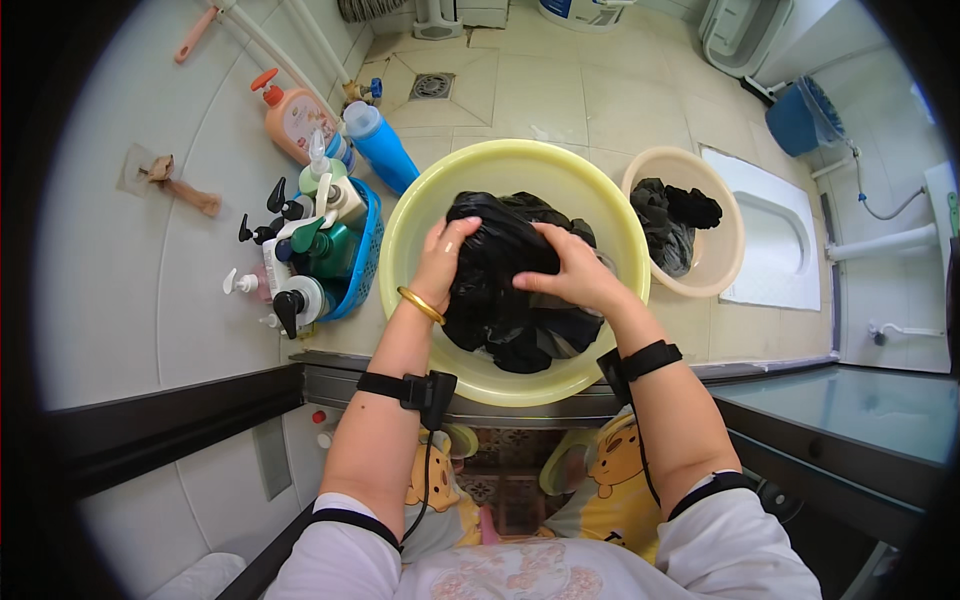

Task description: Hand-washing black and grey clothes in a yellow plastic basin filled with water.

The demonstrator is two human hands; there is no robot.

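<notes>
A large yellow plastic basin point(409, 202) stands in front of me with a heap of dark wet clothes point(525, 349) in it. Over the heap, a shiny black garment point(502, 251) is bunched between my hands. My left hand point(446, 259) grips its left side, thumb on top. On its right side, my right hand point(574, 266) holds the cloth with thumb and fingers spread around it. The fingertips of that hand are partly hidden behind the fabric. A gold bangle point(421, 305) circles my left wrist.
To the left, a blue plastic basket point(364, 259) holds several pump bottles, with a blue bottle point(381, 146) beside it. At right, a smaller peach basin point(716, 262) contains dark clothes, next to a white squat toilet point(776, 232). A dark door track point(337, 386) runs below the yellow basin.
</notes>
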